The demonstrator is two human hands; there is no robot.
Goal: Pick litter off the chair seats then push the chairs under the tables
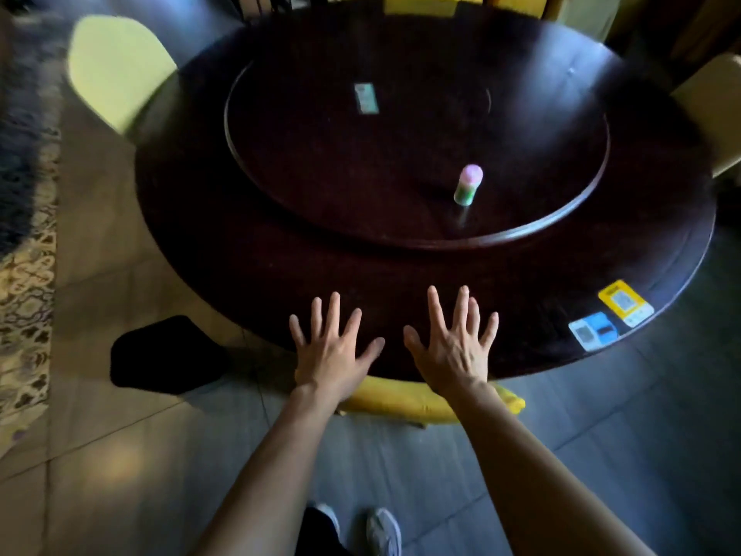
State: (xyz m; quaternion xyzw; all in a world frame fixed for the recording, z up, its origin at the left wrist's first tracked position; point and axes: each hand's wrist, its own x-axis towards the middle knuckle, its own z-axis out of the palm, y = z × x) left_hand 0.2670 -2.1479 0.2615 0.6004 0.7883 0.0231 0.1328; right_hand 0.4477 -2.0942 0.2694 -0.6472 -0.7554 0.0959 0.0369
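A yellow chair (405, 399) sits tucked under the near edge of a large round dark wooden table (248, 274); only its top edge shows. My left hand (335, 347) and my right hand (453, 347) hover side by side above that chair and the table's near rim, fingers spread, holding nothing. Whether they touch the chair I cannot tell. Its seat is hidden under the table. More yellow chairs stand around the table: one at the far left (116, 70), one at the right (717, 114), one at the back (421, 4).
A round turntable (280, 186) on the table carries a small pink-and-green container (468, 184) and a card (367, 98). Two code stickers (609, 315) lie near the right rim. A black object (168, 357) sits on the tiled floor at left, beside a patterned rug (28, 274).
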